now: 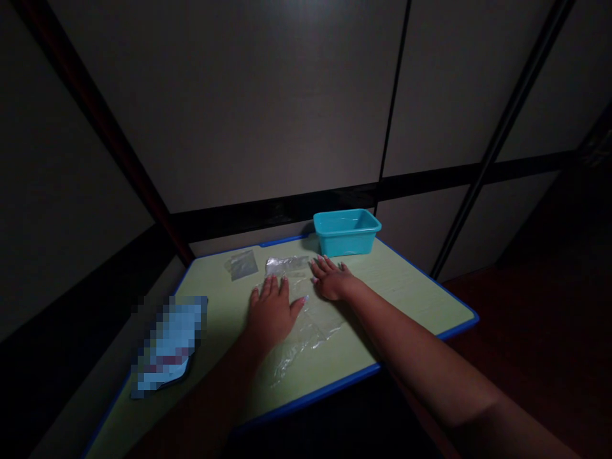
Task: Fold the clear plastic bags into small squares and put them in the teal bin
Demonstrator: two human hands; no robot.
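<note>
Clear plastic film (310, 328) seems to lie under the left hand (272, 312) and right hand (331, 280), both flat and outspread.

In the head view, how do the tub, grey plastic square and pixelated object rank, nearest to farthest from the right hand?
From the right hand:
1. Tub: just beyond it.
2. Grey plastic square: to its left.
3. Pixelated object: farthest left, lower in view.

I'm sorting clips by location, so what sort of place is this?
Probably a room at home: a small blue-edged table stands before tall wardrobe-like panels, with a turquoise basket on it.
</note>
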